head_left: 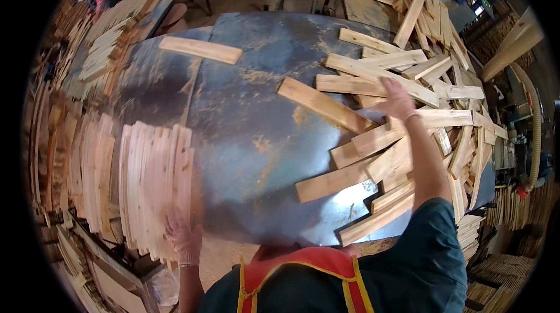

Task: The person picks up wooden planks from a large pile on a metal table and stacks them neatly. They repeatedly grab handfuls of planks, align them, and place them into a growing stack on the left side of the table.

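Note:
My right hand is at the right end of a short pale wooden board in a loose heap, its fingers on one side and thumb on the other. The fingertips are partly lost among the boards. At the lower left, my left hand, in a light glove, lies against the near end of a row of wooden slats set side by side. Its fingers are stretched out and the thumb is apart. Closer to the middle, another board slants with its right end under the heap.
The dark metal tabletop carries scattered sawdust. A lone board lies at its far left. More slats stand beside the row at left. Behind the heap is a second table with boards. A ribbed hose hangs at right.

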